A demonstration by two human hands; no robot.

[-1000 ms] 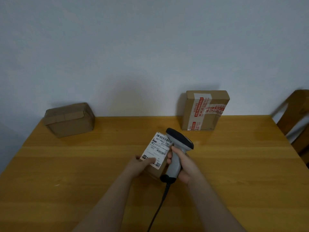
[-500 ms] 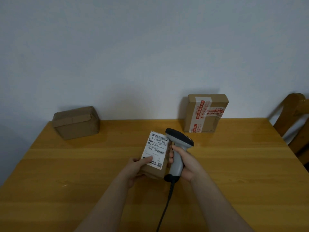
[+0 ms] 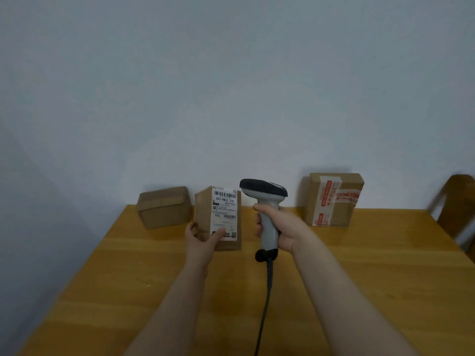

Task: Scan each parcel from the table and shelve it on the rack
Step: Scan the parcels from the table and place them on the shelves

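The labelled parcel (image 3: 205, 214) is held upright in the left hand (image 3: 201, 241), thumb pressed on the lower part of its white label (image 3: 225, 214) and fingers curled round the back. Its long axis runs straight up and the label faces the person. Just right of that parcel, close but not touching, the right hand (image 3: 280, 228) is wrapped round the handle of the scanner (image 3: 264, 196), whose cable (image 3: 264, 304) hangs down toward the counter (image 3: 359, 278). The dark head of the scanner points leftward past the parcel's top corner, not squarely at the barcode, so I'd guess a read would need the nose swung toward the label. Left of and behind the held parcel sits a plain parcel (image 3: 164, 206). Well to its right a taped parcel (image 3: 334, 199) stands against the wall. No rack is in sight.
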